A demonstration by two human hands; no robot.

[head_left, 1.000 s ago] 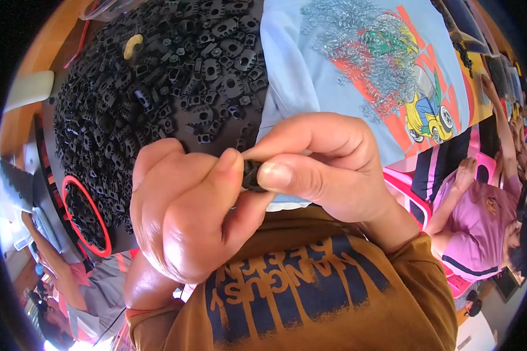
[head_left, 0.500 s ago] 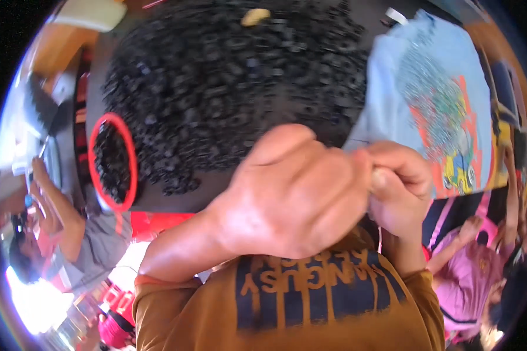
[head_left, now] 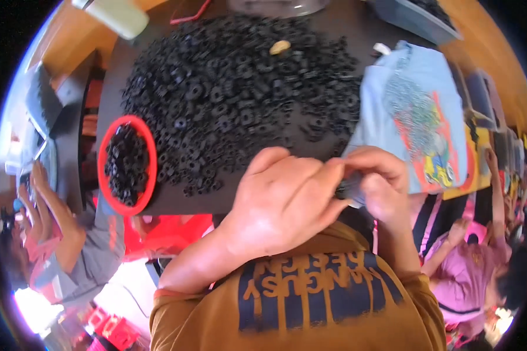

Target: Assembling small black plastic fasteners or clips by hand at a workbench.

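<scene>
My left hand [head_left: 284, 199] is in front of my chest, back of the hand up, its fingers closed and their tips meeting those of the other hand. My right hand [head_left: 383, 184] has thumb and forefinger bent in a pinch. Between the two hands a small dark part [head_left: 348, 189] with a pale edge shows; the fingers mostly hide it. Beyond the hands spreads a heap of small black ring-like parts [head_left: 222, 99] on the dark table [head_left: 181, 202]. Right of it lies a light blue cloth [head_left: 375, 111] bearing a pile of small shiny metal pieces [head_left: 413, 111].
A red-rimmed bowl [head_left: 152, 169] of black parts stands at the left. A tan lump [head_left: 280, 47] sits on the heap. A clear container [head_left: 278, 6] and a grey bin [head_left: 418, 23] are at the back. Co-workers sit at left [head_left: 93, 251] and right [head_left: 465, 269].
My hands have moved slightly left and lower in the picture, and the fingertips have shifted so a dark part shows between them. The view has tilted, bringing in the containers at the back.
</scene>
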